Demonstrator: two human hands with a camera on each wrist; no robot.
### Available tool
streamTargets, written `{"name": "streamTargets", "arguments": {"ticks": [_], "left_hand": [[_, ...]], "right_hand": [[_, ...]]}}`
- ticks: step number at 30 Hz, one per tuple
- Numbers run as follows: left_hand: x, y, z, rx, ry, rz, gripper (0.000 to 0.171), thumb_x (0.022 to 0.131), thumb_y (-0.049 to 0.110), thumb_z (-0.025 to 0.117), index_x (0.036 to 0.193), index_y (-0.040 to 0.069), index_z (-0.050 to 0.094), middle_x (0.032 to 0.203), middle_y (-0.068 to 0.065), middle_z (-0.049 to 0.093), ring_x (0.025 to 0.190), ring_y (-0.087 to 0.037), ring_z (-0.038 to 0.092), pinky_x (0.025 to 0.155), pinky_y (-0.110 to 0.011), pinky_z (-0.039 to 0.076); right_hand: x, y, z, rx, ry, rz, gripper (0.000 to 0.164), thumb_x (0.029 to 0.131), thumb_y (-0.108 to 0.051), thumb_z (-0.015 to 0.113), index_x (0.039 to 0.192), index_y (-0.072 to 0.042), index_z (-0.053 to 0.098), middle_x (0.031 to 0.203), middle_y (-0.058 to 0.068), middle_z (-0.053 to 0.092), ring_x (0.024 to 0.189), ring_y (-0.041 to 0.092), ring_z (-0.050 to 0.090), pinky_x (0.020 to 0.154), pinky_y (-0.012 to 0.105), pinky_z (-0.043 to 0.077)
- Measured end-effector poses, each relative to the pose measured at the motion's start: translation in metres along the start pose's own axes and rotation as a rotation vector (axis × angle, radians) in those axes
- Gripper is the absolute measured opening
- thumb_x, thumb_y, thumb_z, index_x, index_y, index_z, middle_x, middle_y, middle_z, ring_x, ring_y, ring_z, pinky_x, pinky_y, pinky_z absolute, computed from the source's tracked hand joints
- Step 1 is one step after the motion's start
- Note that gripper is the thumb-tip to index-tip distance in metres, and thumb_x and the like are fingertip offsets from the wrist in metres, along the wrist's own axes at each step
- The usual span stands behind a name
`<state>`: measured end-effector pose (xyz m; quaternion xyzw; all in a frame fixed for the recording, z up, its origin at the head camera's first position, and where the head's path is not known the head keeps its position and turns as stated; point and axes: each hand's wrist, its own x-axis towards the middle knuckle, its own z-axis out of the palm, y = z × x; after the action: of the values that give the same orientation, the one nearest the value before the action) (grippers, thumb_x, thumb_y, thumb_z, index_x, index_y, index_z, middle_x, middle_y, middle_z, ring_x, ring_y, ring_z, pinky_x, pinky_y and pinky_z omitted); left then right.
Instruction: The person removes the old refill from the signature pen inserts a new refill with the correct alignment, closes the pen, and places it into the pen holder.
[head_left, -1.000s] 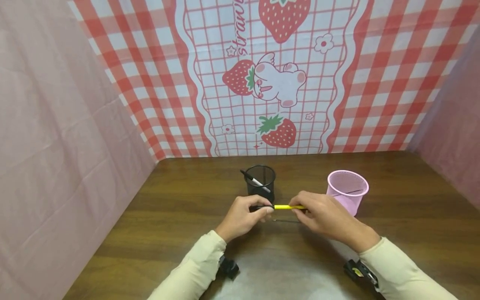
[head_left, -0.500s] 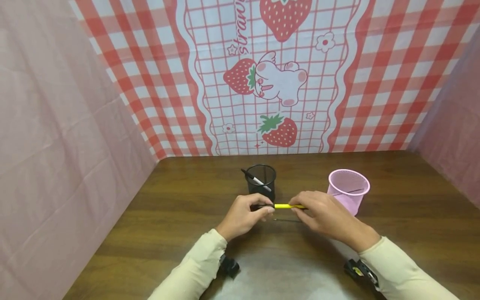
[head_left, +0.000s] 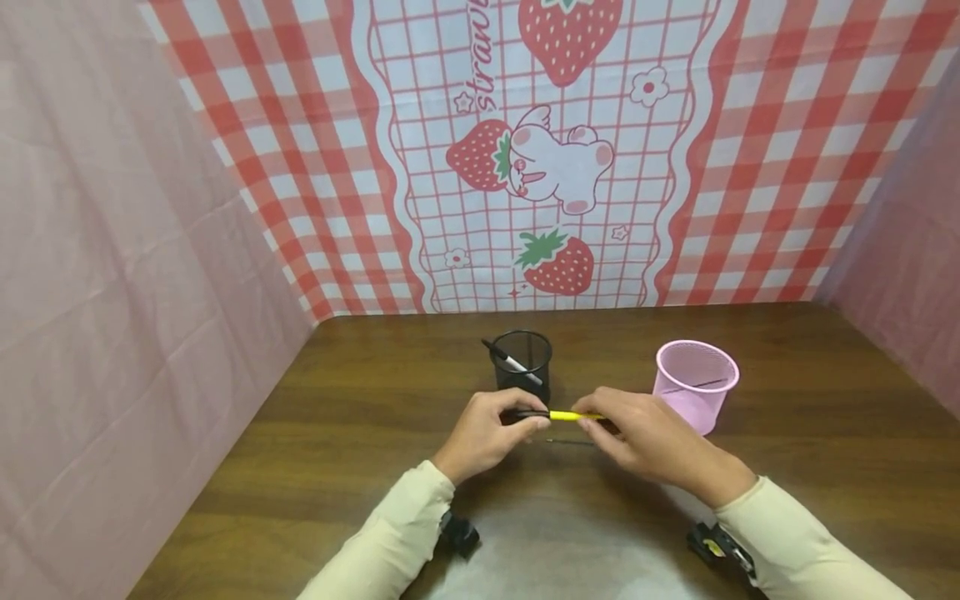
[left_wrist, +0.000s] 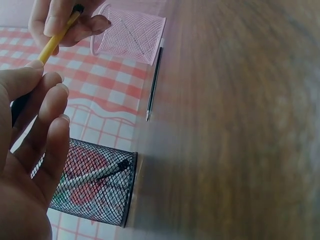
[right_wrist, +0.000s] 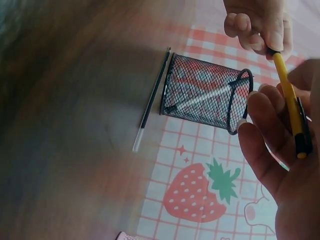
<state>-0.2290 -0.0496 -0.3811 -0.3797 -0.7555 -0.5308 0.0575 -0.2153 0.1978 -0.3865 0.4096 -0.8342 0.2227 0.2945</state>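
A yellow ballpoint pen with black parts (head_left: 562, 415) is held level between both hands, above the table. My left hand (head_left: 480, 433) pinches its black end between thumb and index finger, the other fingers loosely spread. My right hand (head_left: 645, 427) pinches the yellow barrel; the clip end (right_wrist: 301, 140) with its yellow button sticks out past the fingers in the right wrist view. Below the hands, a thin dark pen refill (left_wrist: 155, 82) with a clear end lies on the table, partly hidden by the right hand in the head view.
Behind the left hand stands a black mesh cup (head_left: 511, 382) with a black-and-white marker (head_left: 516, 364) leaning inside. A pink mesh cup (head_left: 693, 412) stands beyond the right hand, with a thin dark stick in it. Checked cloth (head_left: 300, 150) hangs at the table's back edge.
My right hand has shifted slightly left along the pen, closer to the left hand, so less yellow barrel shows between them. The left hand has barely moved.
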Motion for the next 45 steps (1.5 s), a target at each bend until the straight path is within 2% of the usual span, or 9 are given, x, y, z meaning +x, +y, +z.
{"name": "streamTargets", "arguments": {"ticks": [5, 10, 13, 17, 23, 31, 39, 42, 45], "left_hand": [[0.000, 0.003, 0.000, 0.012, 0.005, 0.003, 0.009, 0.090, 0.002, 0.074, 0.098, -0.001, 0.072, 0.079, -0.015, 0.072, 0.063, -0.005, 0.064, 0.059, -0.025, 0.055], [0.001, 0.003, 0.002, 0.014, -0.003, 0.012, 0.010, 0.089, 0.001, 0.074, 0.098, -0.002, 0.072, 0.079, -0.017, 0.072, 0.062, -0.018, 0.067, 0.058, -0.026, 0.054], [0.001, 0.003, 0.002, 0.014, -0.006, 0.014, 0.010, 0.089, 0.000, 0.074, 0.098, -0.003, 0.071, 0.078, -0.016, 0.072, 0.063, -0.018, 0.067, 0.059, -0.027, 0.055], [0.001, 0.003, 0.002, 0.020, -0.009, 0.009, 0.009, 0.089, 0.001, 0.075, 0.098, -0.001, 0.072, 0.077, -0.014, 0.071, 0.063, -0.010, 0.066, 0.059, -0.024, 0.054], [-0.001, 0.001, 0.002, 0.019, -0.014, 0.009, 0.009, 0.089, 0.001, 0.075, 0.097, -0.002, 0.071, 0.077, -0.016, 0.071, 0.063, -0.014, 0.067, 0.059, -0.022, 0.053], [-0.002, 0.002, 0.002, 0.010, -0.019, -0.002, 0.011, 0.089, 0.001, 0.075, 0.099, -0.002, 0.072, 0.079, -0.016, 0.072, 0.064, -0.026, 0.068, 0.059, -0.023, 0.053], [-0.002, 0.000, 0.001, -0.017, -0.043, 0.000, 0.013, 0.090, 0.000, 0.073, 0.102, -0.004, 0.072, 0.081, -0.017, 0.072, 0.066, -0.029, 0.068, 0.059, -0.023, 0.054], [-0.001, -0.011, 0.003, -0.028, -0.055, 0.008, 0.016, 0.091, 0.001, 0.072, 0.106, -0.004, 0.073, 0.085, -0.015, 0.074, 0.067, -0.033, 0.069, 0.060, -0.023, 0.055], [0.000, -0.024, 0.005, -0.025, -0.062, 0.019, 0.015, 0.092, 0.005, 0.072, 0.106, -0.001, 0.074, 0.085, -0.011, 0.075, 0.066, -0.029, 0.070, 0.059, -0.025, 0.056]], "right_hand": [[0.000, -0.002, 0.003, -0.014, -0.012, 0.005, 0.024, 0.080, -0.008, 0.077, 0.101, -0.015, 0.068, 0.085, -0.014, 0.062, 0.065, 0.002, 0.056, 0.057, 0.018, 0.047], [-0.001, -0.002, 0.003, -0.032, -0.019, 0.020, 0.025, 0.079, -0.006, 0.078, 0.099, -0.015, 0.066, 0.084, -0.013, 0.064, 0.065, 0.003, 0.056, 0.057, 0.020, 0.047], [-0.001, -0.002, 0.003, -0.033, -0.023, 0.023, 0.025, 0.079, -0.006, 0.077, 0.099, -0.016, 0.066, 0.082, -0.013, 0.062, 0.064, 0.003, 0.055, 0.056, 0.020, 0.046], [0.000, -0.002, 0.003, -0.030, -0.007, -0.006, 0.025, 0.079, -0.006, 0.078, 0.098, -0.016, 0.066, 0.082, -0.013, 0.063, 0.064, 0.004, 0.055, 0.056, 0.021, 0.047], [-0.001, 0.000, 0.004, -0.022, -0.004, -0.032, 0.021, 0.081, -0.009, 0.076, 0.099, -0.016, 0.068, 0.083, -0.013, 0.062, 0.065, 0.004, 0.056, 0.057, 0.021, 0.047], [-0.001, 0.001, 0.003, -0.026, -0.020, -0.039, 0.014, 0.086, -0.012, 0.074, 0.100, -0.015, 0.072, 0.083, -0.015, 0.058, 0.063, 0.001, 0.052, 0.055, 0.019, 0.044], [-0.001, 0.001, 0.002, -0.037, -0.067, -0.030, 0.015, 0.089, -0.012, 0.073, 0.103, -0.016, 0.074, 0.083, -0.017, 0.058, 0.066, -0.003, 0.051, 0.058, 0.023, 0.047], [-0.001, 0.001, 0.003, -0.052, -0.087, -0.016, 0.015, 0.091, -0.013, 0.072, 0.105, -0.018, 0.073, 0.085, -0.017, 0.060, 0.069, -0.002, 0.055, 0.059, 0.026, 0.050], [-0.002, 0.001, 0.003, -0.068, -0.109, -0.006, 0.013, 0.093, -0.014, 0.070, 0.105, -0.018, 0.073, 0.088, -0.014, 0.064, 0.073, 0.001, 0.060, 0.063, 0.030, 0.053]]}}
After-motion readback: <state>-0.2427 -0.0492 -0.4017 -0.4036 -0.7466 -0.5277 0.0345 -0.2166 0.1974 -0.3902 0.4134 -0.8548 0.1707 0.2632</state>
